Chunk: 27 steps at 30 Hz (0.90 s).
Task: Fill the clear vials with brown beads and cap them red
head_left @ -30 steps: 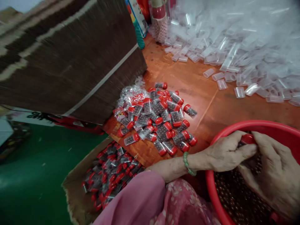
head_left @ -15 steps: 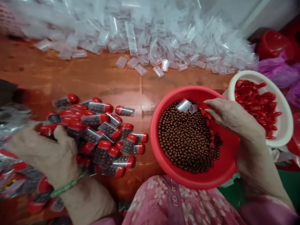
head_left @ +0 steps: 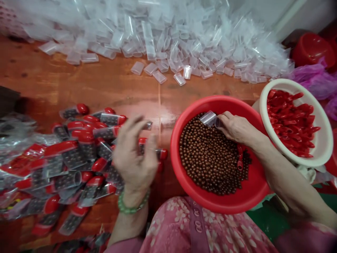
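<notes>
My right hand (head_left: pixel 237 129) reaches into a red basin (head_left: pixel 174 154) of brown beads (head_left: pixel 205 158). Its fingers are closed on the end of a short clear plastic tube; another clear tube (head_left: pixel 207 118) lies beside it on the beads. Red plastic pieces (head_left: pixel 239 161) lie in the basin under that wrist. My left hand (head_left: pixel 133 158), a little blurred, is over the right side of a heap of bead-filled clear tubes with red caps (head_left: pixel 86 146). Its fingers are spread and nothing shows in them. A green bead bracelet (head_left: pixel 133 210) circles the left wrist.
Many clear tubes (head_left: pixel 181 52) are piled along the back of the wooden surface (head_left: pixel 105 84). A white bowl (head_left: pixel 325 144) of red plastic caps (head_left: pixel 291 123) stands right of the basin. Purple plastic bags (head_left: pixel 313 79) and a red container (head_left: pixel 313 51) sit at the far right.
My left hand has moved right from the left side of the capped-tube heap towards the basin. My right hand has shifted left onto a clear tube; its fingers have closed.
</notes>
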Each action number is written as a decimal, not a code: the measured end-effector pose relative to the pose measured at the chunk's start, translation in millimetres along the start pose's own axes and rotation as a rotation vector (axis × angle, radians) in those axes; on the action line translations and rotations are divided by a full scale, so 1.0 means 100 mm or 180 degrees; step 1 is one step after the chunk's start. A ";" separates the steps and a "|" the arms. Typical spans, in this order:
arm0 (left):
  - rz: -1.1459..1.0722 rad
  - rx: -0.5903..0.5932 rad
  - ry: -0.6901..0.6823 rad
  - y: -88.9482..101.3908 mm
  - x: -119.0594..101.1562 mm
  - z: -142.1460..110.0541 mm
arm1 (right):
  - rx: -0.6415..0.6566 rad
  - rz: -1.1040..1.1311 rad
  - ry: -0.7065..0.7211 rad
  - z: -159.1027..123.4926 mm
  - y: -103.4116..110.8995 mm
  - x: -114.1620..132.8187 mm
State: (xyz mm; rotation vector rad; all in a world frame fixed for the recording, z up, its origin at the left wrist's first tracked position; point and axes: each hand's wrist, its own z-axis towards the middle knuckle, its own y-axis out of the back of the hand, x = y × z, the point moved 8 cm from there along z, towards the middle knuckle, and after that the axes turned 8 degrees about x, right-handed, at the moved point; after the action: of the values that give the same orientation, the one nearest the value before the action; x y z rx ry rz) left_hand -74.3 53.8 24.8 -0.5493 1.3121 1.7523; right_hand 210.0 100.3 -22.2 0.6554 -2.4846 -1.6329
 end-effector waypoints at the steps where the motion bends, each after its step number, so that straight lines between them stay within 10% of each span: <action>1: 0.0068 -0.0183 -0.0165 -0.07 -0.15 -0.01 | -0.0010 -0.0125 0.0029 -0.04 0.01 0.04; 6: -0.0090 0.0534 -0.0901 -0.62 -0.52 0.01 | 0.0019 -0.0611 0.0233 -0.16 -0.03 0.27; 14: 0.0041 0.0531 -0.0854 -0.67 -0.43 0.01 | 0.0122 -0.0245 0.1017 -0.07 -0.17 0.78; 20: -0.0007 0.0628 -0.0706 -0.64 -0.41 0.04 | -0.0140 0.1768 0.1659 -0.13 0.00 0.76; 27: -0.1131 0.1650 -0.0147 -0.72 -0.38 -0.01 | -0.0292 0.3179 0.2073 -0.32 0.36 0.65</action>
State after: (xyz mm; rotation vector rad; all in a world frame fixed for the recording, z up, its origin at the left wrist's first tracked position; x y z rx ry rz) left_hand 5.7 44.9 13.7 -0.4083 1.4625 1.0753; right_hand 150.0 59.0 14.0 -0.1025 -1.7432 -0.9211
